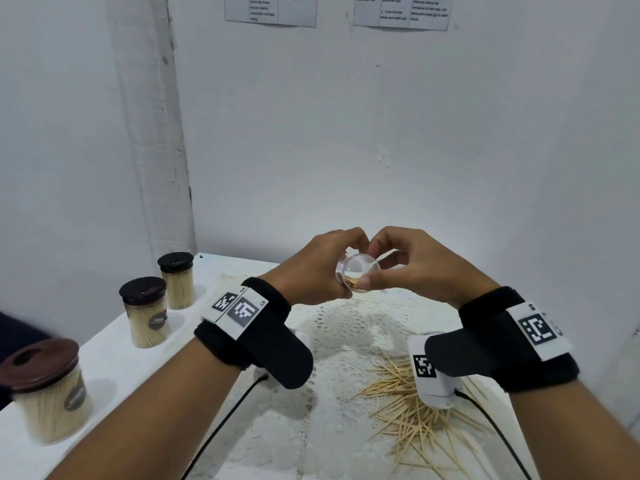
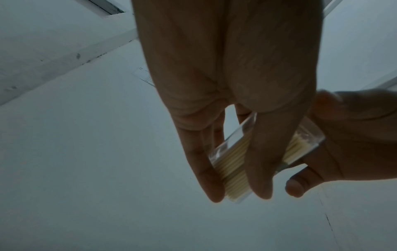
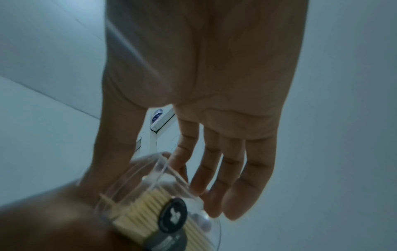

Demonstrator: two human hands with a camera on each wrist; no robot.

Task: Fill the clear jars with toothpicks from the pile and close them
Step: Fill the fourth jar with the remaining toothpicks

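Jar (image 1: 356, 273) part-full | L hand (image 1: 313, 268) fingers wrap it | R hand (image 1: 412, 263) fingers pinch rim | dark label (image 3: 171, 216) txt unreadable

Counts: 3 lidded jars on the table at left, all packed with toothpicks: far jar (image 1: 176, 280), middle jar (image 1: 146, 312), near jar (image 1: 46, 389). 1 clear jar (image 1: 356, 274) held up in the hands, partly filled. 2 hands: left hand (image 1: 311, 268), right hand (image 1: 415, 265). 1 loose toothpick pile (image 1: 412, 410). 2 papers on the wall: left paper (image 1: 270, 9), right paper (image 1: 401, 11). 2 wristbands.
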